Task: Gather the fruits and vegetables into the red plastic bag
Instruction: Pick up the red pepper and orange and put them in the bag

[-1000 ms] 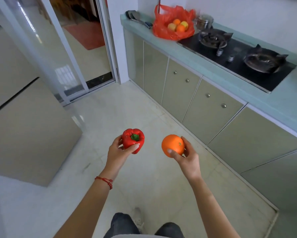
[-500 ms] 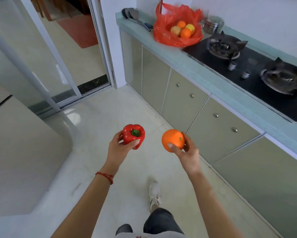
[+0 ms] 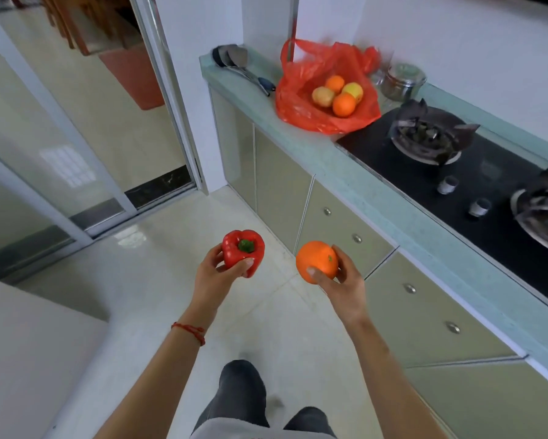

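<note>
Midway across a kitchen floor, the left hand [image 3: 214,274] grips a red pepper [image 3: 242,251] and the right hand [image 3: 342,282] an orange [image 3: 317,261]; the red plastic bag [image 3: 301,106] sits open on the table [image 3: 345,172] at twelve o'clock, nearer the right hand.

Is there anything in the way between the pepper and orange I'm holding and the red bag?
Nothing visible. The red bag sits open on the counter ahead, past bare floor and above the cabinet fronts.
</note>
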Action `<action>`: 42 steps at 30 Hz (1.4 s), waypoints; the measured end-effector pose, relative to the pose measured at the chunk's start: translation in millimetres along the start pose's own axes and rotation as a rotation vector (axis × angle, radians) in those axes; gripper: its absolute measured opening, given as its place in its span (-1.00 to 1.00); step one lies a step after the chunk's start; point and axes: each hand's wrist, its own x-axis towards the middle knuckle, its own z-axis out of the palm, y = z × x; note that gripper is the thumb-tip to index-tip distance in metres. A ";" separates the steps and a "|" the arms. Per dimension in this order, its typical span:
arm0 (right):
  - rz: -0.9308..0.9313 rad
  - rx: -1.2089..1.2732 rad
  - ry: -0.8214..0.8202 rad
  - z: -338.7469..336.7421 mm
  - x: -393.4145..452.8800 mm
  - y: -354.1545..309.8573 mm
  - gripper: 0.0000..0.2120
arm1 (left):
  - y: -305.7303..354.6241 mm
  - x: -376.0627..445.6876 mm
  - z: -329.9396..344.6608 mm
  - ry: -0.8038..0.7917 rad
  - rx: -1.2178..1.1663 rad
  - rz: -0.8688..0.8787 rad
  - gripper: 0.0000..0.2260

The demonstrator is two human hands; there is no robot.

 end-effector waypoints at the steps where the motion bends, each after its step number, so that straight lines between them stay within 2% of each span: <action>1: 0.001 0.003 0.002 4.2 14.8 -4.4 -0.36 | 4.8 15.7 2.8 -0.005 0.005 0.003 -0.49; 11: -0.029 0.024 0.133 55.4 176.9 -60.6 -0.38 | 73.0 199.7 31.5 -0.120 0.067 0.050 -0.50; 18: -0.029 0.021 0.195 71.7 261.3 -96.5 -0.36 | 121.0 296.9 59.8 -0.187 0.103 0.085 -0.51; 30: -0.058 0.034 0.258 55.0 427.5 -128.8 -0.32 | 179.1 445.1 161.3 -0.264 0.068 0.117 -0.60; 37: -0.021 0.036 0.245 30.7 511.6 -144.6 -0.28 | 215.6 513.9 230.0 -0.331 0.156 0.123 -0.51; 42: 0.046 -0.006 0.263 26.9 545.4 -141.7 -0.26 | 213.7 549.8 259.4 -0.381 0.241 0.067 -0.50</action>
